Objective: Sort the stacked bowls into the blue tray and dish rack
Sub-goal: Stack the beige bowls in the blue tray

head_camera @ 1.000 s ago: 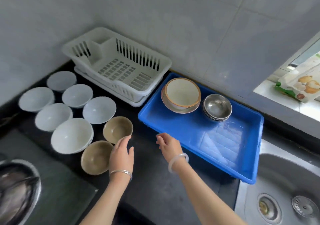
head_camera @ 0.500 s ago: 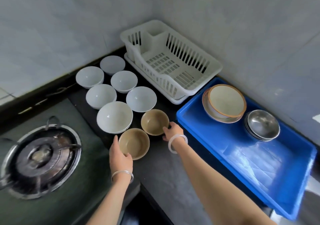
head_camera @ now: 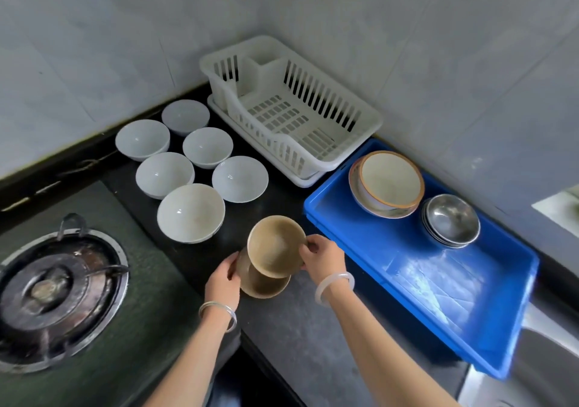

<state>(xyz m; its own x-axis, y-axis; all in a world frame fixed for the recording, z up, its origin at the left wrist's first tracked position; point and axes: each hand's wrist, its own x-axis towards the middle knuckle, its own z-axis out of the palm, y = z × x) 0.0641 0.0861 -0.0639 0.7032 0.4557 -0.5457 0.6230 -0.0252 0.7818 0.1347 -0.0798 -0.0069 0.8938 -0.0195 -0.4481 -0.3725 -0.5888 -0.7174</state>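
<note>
a: any writing or brand marks to read?

b: none that i can make out on the bowls, the blue tray (head_camera: 463, 322) or the white dish rack (head_camera: 363, 130).

a: where are the brown bowls?

b: near the front edge of the dark bench (head_camera: 313, 337), between the stove burner (head_camera: 59, 293) and the tray. the right hand (head_camera: 322, 257) has its grip closed on the right rim of the upper brown bowl (head_camera: 274, 245), which is tilted so its mouth faces up and toward the camera. the left hand (head_camera: 224, 281) has its grip on the left edge of the lower brown bowl (head_camera: 264, 286), mouth up. the upper one overlaps the lower; whether they touch i can't quite tell.

a: long axis?

b: the bowls are round, so none. the tray runs from the back wall toward the front right, its long side slanting away from the hands.

a: what else is around?

b: six white bowls (head_camera: 191, 212) sit mouth up in a cluster behind and left of the hands, apart from one another. the rack stands in the corner, touching the tray's back left corner. inside the tray, at its far end, an orange-rimmed bowl (head_camera: 391, 177) sits on a plate, with stacked steel bowls (head_camera: 451, 220) just beside it. the tray's near half is bare. each wrist wears a bangle.
</note>
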